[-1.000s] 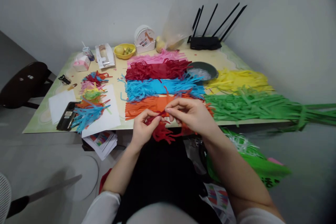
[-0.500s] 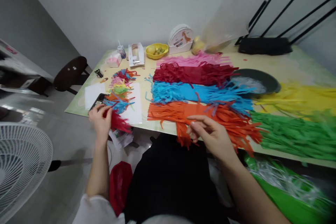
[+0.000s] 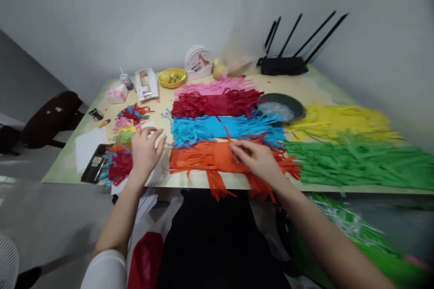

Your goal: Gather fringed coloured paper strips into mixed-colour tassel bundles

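Observation:
My left hand (image 3: 145, 152) lies open with fingers spread on a white sheet (image 3: 156, 169) near the table's front left. A red fringed bundle (image 3: 119, 168) rests just left of it on top of a row of small coloured tassels (image 3: 127, 124). My right hand (image 3: 256, 159) rests on the orange fringed paper (image 3: 210, 159), its fingertips pinching at a strip I cannot make out clearly. Behind the orange lie blue (image 3: 217, 127), dark red (image 3: 213, 103) and pink (image 3: 217, 86) fringed sheets.
Green (image 3: 356, 162) and yellow (image 3: 339, 119) strip piles cover the table's right side, beside a dark bowl (image 3: 283, 106). At the back stand a router (image 3: 283, 65), a yellow bowl (image 3: 171, 77) and small boxes. A black phone (image 3: 95, 168) lies front left. A dark stool (image 3: 50, 117) stands left.
My left hand carried the red bundle from my lap to the left, set it on the tassel row and opened. My right hand moved onto the orange paper. The view swung left, then back.

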### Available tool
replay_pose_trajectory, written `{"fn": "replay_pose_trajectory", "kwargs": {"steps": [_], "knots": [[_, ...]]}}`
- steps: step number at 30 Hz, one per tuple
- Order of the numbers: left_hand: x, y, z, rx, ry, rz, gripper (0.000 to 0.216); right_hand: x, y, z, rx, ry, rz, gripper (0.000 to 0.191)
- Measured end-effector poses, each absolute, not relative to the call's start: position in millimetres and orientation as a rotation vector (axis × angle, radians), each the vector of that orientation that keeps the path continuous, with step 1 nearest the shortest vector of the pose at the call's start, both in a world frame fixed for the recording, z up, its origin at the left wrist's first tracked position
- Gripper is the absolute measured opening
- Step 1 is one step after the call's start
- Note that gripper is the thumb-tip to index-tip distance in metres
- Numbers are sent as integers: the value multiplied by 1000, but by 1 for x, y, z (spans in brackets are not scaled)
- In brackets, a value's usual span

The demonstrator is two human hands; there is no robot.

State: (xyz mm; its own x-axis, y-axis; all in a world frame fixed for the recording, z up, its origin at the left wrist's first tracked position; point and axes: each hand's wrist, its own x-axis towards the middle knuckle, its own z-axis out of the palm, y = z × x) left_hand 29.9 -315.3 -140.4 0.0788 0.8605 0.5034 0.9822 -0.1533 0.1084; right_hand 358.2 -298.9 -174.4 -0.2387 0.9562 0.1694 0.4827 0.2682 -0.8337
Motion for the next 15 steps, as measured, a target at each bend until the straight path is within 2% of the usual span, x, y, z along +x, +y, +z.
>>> {"fn": "replay_pose_trajectory", "kwargs": {"steps": [3,5,8,11,15], "knots": [[89,-231,-130,-2580,-1609,-760,33,363,-220,-161,-1422,-1891,630,30],[128,-167,-133,-2720,-1676,-490,40,360,-166,-153,-1501,-1892,504,30],[165,-87,-153,-2736,-1708,-299,46,352,-97,-150,-1543,-1903,417,33],[177,-47,-186,-2700,-1804,-101,50,342,-45,-156,-1552,-1980,380,36],[177,-40,-227,-2639,-1892,80,59,329,6,-178,-1550,-2155,371,31]]}}
